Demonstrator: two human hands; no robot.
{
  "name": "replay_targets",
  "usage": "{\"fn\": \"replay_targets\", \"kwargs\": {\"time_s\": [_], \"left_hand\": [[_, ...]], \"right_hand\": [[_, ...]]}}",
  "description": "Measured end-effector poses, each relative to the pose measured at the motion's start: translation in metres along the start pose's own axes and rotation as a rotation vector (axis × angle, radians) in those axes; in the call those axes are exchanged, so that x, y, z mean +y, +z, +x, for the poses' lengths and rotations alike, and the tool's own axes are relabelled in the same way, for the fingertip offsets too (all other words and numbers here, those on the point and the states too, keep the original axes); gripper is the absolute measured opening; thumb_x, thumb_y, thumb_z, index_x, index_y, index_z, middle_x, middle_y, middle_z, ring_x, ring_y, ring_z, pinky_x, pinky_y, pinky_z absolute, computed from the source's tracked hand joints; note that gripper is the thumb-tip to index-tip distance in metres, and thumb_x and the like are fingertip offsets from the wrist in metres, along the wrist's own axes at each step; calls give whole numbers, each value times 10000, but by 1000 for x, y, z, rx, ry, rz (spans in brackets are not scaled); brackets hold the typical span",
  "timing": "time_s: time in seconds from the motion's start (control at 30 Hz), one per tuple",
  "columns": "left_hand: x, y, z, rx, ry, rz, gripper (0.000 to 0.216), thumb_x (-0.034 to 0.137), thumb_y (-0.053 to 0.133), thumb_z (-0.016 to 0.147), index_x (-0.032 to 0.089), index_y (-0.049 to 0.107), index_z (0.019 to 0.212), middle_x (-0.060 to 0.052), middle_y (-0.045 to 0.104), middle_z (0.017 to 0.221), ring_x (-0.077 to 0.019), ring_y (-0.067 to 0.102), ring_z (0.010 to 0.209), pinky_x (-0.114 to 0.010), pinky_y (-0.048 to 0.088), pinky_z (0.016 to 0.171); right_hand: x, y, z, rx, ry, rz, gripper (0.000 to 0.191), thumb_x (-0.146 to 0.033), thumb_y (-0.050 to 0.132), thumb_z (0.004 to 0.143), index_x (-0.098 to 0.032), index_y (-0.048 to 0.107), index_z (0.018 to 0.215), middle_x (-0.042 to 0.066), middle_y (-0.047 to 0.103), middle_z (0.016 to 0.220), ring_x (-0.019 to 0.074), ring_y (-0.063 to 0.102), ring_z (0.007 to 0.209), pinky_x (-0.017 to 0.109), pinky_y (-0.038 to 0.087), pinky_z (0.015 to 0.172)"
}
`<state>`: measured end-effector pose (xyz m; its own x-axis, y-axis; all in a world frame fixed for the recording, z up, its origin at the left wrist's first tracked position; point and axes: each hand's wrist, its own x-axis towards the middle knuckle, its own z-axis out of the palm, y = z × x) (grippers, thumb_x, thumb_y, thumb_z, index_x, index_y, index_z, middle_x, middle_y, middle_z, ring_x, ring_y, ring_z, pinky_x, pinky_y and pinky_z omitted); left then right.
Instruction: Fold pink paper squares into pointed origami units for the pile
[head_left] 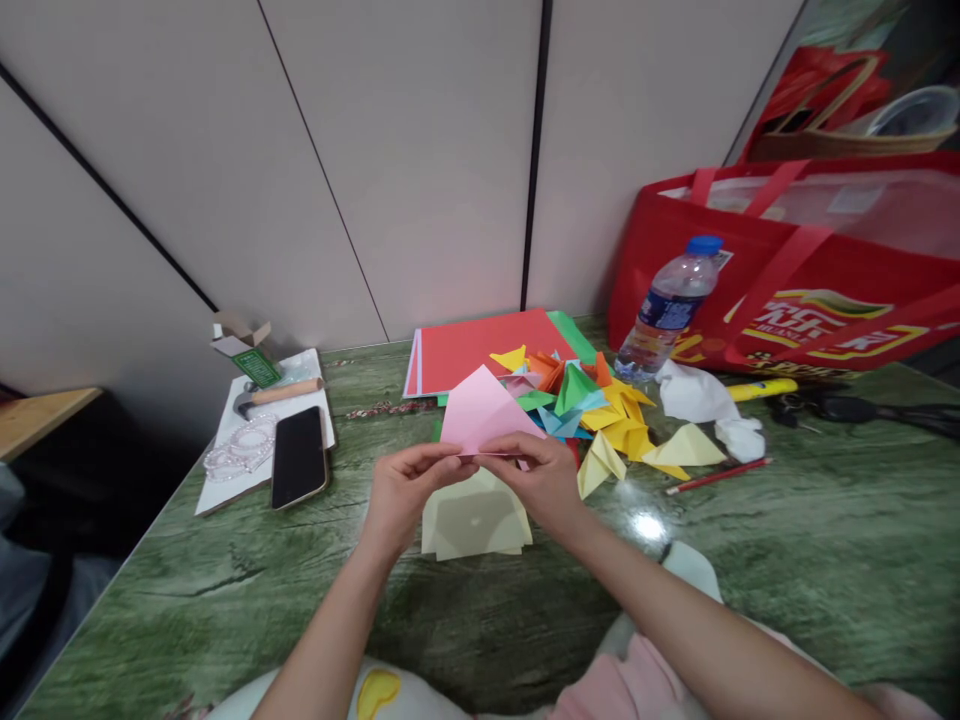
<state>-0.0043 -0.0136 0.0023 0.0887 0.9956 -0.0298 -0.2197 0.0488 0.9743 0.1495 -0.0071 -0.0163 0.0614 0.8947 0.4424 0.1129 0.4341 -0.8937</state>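
Note:
A sheet of pink paper point(486, 405), pointed at the top and folded along its lower edge, is held up between both hands. My left hand point(409, 490) pinches the left part of that lower edge between thumb and fingers. My right hand point(544, 480) pinches the edge right beside it, the fingertips of both hands nearly meeting. Below the hands, pale yellow paper sheets point(480, 520) lie on the green marbled table point(360, 560). Folded paper pieces in yellow, orange, green and blue point(577, 395) are heaped just beyond my right hand.
Behind the heap lies a red paper stack point(480, 345). At right stand a water bottle point(671, 310) and a red bag point(810, 270), with crumpled tissue point(697, 390) and a red pencil point(718, 476) nearby. A phone point(300, 458), hammer point(277, 396) and small green box point(251, 355) are at left.

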Motion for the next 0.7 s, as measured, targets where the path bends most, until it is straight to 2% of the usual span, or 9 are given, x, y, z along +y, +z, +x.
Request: {"fn": "replay_targets", "kwargs": {"time_s": [0.17, 0.3, 0.47, 0.57, 0.7], "left_hand": [[1, 0, 0, 63, 4, 96, 160, 178, 741, 597, 146, 707, 750, -56, 732, 704, -195, 684, 713, -270, 528, 716], [2, -2, -1, 148, 84, 258, 109, 194, 724, 604, 154, 718, 706, -40, 728, 678, -183, 676, 661, -243, 523, 641], [3, -6, 0, 191, 192, 417, 78, 218, 693, 637, 180, 723, 698, -24, 726, 687, -176, 663, 645, -243, 517, 611], [2, -7, 1, 214, 206, 414, 74, 224, 697, 636, 182, 720, 692, -21, 725, 681, -175, 662, 643, -240, 514, 606], [-2, -8, 1, 178, 182, 297, 67, 220, 702, 645, 191, 715, 704, -10, 727, 688, -168, 671, 665, -229, 512, 630]], "right_hand": [[5, 0, 0, -38, 37, 14, 72, -262, 705, 652, -191, 694, 659, 14, 687, 626, 145, 622, 573, 236, 503, 553], [8, 1, 0, -48, 57, 35, 95, -291, 703, 650, -201, 700, 683, 29, 679, 671, 164, 618, 655, 243, 512, 555], [6, 0, 2, -42, 81, 78, 117, -283, 709, 644, -207, 693, 730, 46, 636, 829, 164, 595, 748, 242, 515, 592], [5, -1, 4, -37, 91, 96, 99, -275, 713, 640, -204, 686, 702, 36, 621, 774, 162, 588, 732, 247, 505, 601], [3, -3, 4, -41, 122, 109, 102, -278, 720, 635, -190, 681, 666, 23, 634, 680, 155, 587, 650, 258, 486, 603]]}}
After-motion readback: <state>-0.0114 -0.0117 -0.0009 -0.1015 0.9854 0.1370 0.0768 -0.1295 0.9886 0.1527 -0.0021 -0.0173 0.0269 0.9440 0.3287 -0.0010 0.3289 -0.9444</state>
